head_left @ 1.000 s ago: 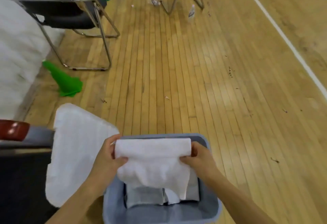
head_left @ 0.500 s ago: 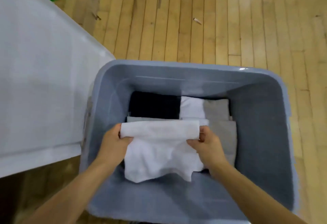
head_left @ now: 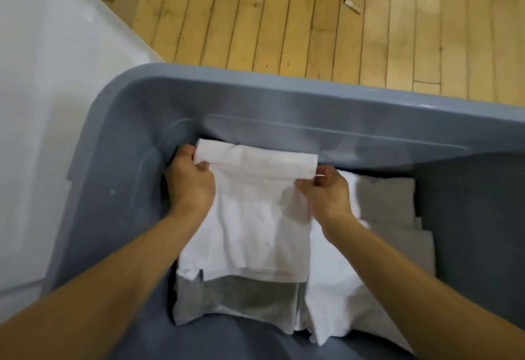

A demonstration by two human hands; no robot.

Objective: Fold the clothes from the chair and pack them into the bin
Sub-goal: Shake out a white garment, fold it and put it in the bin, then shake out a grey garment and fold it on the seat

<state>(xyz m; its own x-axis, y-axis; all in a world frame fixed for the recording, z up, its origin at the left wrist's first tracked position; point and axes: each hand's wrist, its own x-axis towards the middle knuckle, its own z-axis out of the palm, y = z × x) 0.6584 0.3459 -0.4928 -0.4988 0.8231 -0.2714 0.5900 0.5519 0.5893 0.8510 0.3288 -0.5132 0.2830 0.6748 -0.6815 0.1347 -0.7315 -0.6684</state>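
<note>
Both hands, left hand (head_left: 189,183) and right hand (head_left: 326,195), pinch the folded white garment's (head_left: 255,217) top fold inside the grey bin (head_left: 255,89), over grey folded clothes (head_left: 241,300). Lower it flat, releasing both corners together so the fold holds.

A wooden floor (head_left: 341,18) is filling the top of the view. Its long, thin boards are yellow-brown, running away from the camera. Soft light is shining on the boards at the top right. A small tan scrap (head_left: 352,6) is lying on the floor. A big white sheet (head_left: 51,103) is covering the left side.
</note>
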